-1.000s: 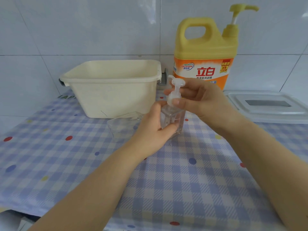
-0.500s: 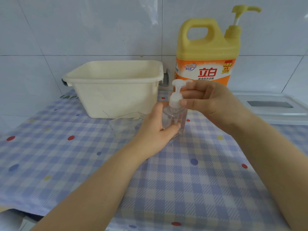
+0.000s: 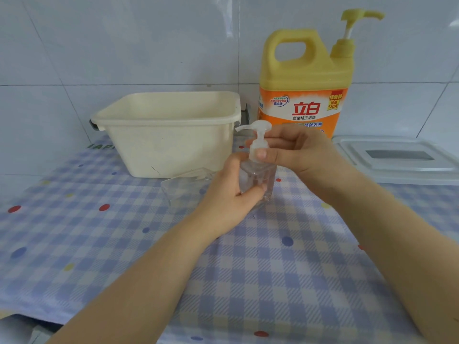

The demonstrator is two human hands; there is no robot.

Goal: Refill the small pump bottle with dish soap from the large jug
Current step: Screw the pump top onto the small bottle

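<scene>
Checked tablecloth [image 3: 285,281] covered the counter nearest the camera, both forearms reaching in over it. Landmark: small pump bottle [image 3: 258,180], clear, square-bodied, upright on the cloth near mid-frame.

Left hand [image 3: 231,194] wrapped the bottle body from its left side, thumb across the front face, fingers curled round the back. Firm grip, nothing else in it.

Right hand [image 3: 295,152] came in from the bottle's right, thumb and fingers pinched on the white pump collar [image 3: 255,150] just above the bottle's shoulder. Pump head [image 3: 258,126] stood above the collar, nozzle pointing to the bottle's left.

Diff vs 0.5 s ago: same 2 grips, same spot on the cloth. Nozzle seemed turned slightly further to the left. Can't tell whether the collar had come loose from the neck.

Clear plastic container [image 3: 183,187] lay just left of the bottle, partly behind the left hand, tilted. Unchanged.

Cream tub [image 3: 169,135] sat behind and left of the bottle, against the tiled wall. Large jug [image 3: 305,80], yellow with an orange label, stood directly behind the bottle, its lower part hidden by the right hand, own pump nozzle pointing right. Untouched, apart from both hands. Grey-white lid [image 3: 397,160] lay flat behind and right of the bottle. No shift in any of those 3.
</scene>
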